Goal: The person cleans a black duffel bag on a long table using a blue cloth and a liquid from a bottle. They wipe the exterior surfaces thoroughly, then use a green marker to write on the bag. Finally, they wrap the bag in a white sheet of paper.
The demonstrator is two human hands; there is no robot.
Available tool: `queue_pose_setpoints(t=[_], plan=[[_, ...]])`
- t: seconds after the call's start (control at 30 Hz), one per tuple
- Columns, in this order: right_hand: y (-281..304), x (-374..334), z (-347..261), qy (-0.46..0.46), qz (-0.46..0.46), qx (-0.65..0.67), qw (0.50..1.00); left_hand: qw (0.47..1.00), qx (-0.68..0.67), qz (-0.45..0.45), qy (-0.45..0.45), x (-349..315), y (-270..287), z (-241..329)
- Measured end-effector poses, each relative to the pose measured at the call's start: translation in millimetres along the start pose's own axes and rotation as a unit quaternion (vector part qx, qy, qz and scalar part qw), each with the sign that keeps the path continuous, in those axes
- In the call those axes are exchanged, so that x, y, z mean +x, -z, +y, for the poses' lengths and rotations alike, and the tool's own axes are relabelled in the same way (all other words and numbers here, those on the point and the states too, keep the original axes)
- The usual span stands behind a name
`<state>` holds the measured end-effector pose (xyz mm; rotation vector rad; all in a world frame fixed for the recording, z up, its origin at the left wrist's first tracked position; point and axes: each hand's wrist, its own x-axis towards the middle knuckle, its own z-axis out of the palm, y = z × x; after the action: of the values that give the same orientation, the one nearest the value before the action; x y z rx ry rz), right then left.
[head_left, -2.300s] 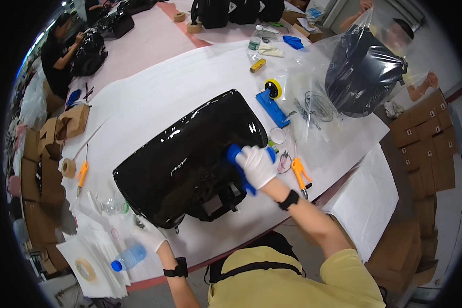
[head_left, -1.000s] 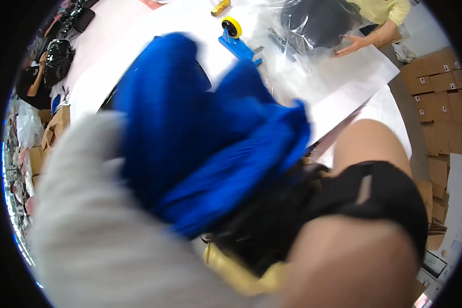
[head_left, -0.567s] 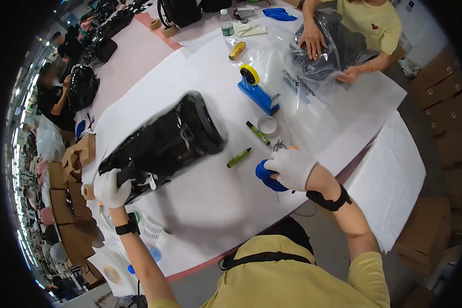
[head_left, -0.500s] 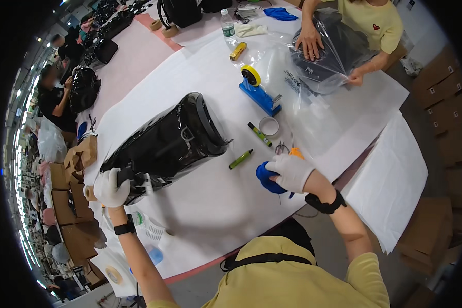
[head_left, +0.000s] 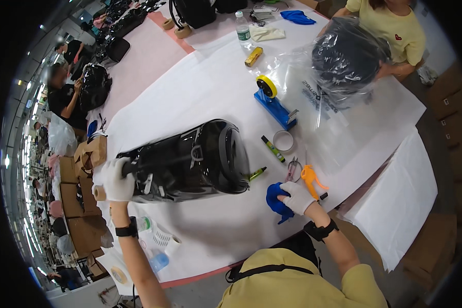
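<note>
The glossy black bag [head_left: 179, 167] lies over the white-covered surface [head_left: 205, 220], its long axis running left to right, slightly higher at the right, its rounded end pointing right toward a green marker [head_left: 257, 173]. The left hand's [head_left: 118, 179] fingers grip its left end; the right hand's [head_left: 297, 198] fingers clutch a blue cloth [head_left: 278, 201] near the orange air gun [head_left: 310, 177].

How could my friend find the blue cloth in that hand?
Start at the big white-covered table and find the shiny black bag over it. To the bag's right, near the table's front edge, the person's white-gloved right hand holds the blue cloth. It's crumpled and held, unlike the stiff blue tool with a yellow wheel beyond it.
</note>
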<state>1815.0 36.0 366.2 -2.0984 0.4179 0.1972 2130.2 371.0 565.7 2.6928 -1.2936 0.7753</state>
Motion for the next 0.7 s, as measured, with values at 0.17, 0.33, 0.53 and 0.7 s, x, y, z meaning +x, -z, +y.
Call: queue_pose_setpoints(t=[0.17, 0.33, 0.53, 0.7], plan=[[-16, 9, 13, -0.115, 0.015, 0.061, 0.991, 0.966, -0.188, 0.147, 0.097, -1, -17, 62], [-39, 15, -2, -0.167, 0.023, 0.157, 0.973, 0.915, -0.305, 0.061, 0.258, 22, -29, 153], [-21, 29, -36, -0.084, 0.085, 0.340, 0.933, 0.904, -0.210, -0.163, 0.335, 63, -60, 169], [28, 78, -121, 0.077, 0.232, 0.280, 0.928, 0.812, -0.447, -0.110, 0.357, 37, -71, 154]])
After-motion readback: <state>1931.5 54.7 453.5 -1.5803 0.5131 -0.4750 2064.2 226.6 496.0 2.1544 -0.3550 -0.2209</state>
